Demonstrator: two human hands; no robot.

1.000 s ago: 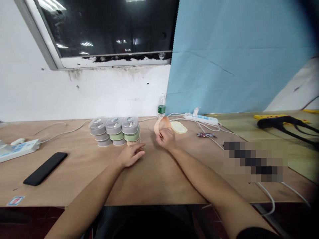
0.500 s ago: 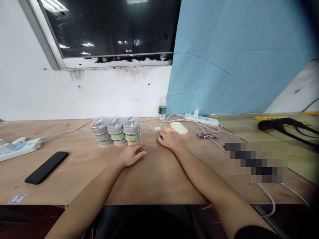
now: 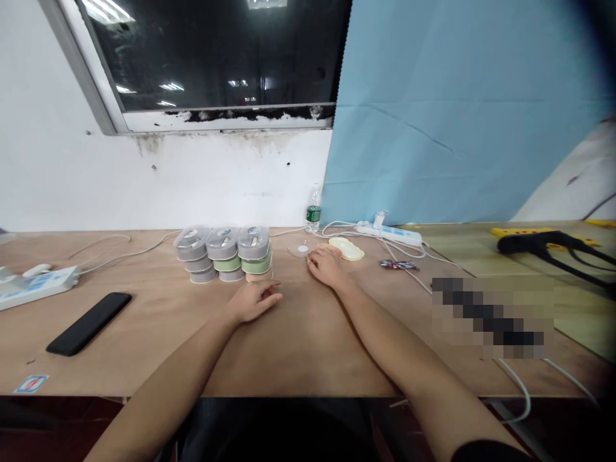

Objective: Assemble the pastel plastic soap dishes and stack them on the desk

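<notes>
My left hand (image 3: 253, 300) rests on its side on the table, fingers loosely apart and holding nothing. Just behind it stand stacked oval lidded boxes (image 3: 253, 241) in grey, green and peach; my fingertips are close to the nearest stack. My right hand (image 3: 325, 265) lies palm down, fingers lowered over or beside a flat peach-coloured piece (image 3: 337, 249) that it partly hides. Whether the fingers touch that piece is unclear. A cream oval lid-like piece (image 3: 352, 250) lies just right of it. Left of my right fingertips is a clear round disc (image 3: 302, 248).
A black phone (image 3: 90, 323) lies at left near a power strip (image 3: 45, 287). A plastic bottle (image 3: 313, 210) stands by the wall. Another power strip (image 3: 392, 233), cables and a small colourful packet (image 3: 399, 264) are at right. A blurred dark object (image 3: 488, 314) lies farther right.
My right hand has shifted slightly to the right, its fingers a little straighter, and now covers more of the peach piece. My left hand has stayed still.
</notes>
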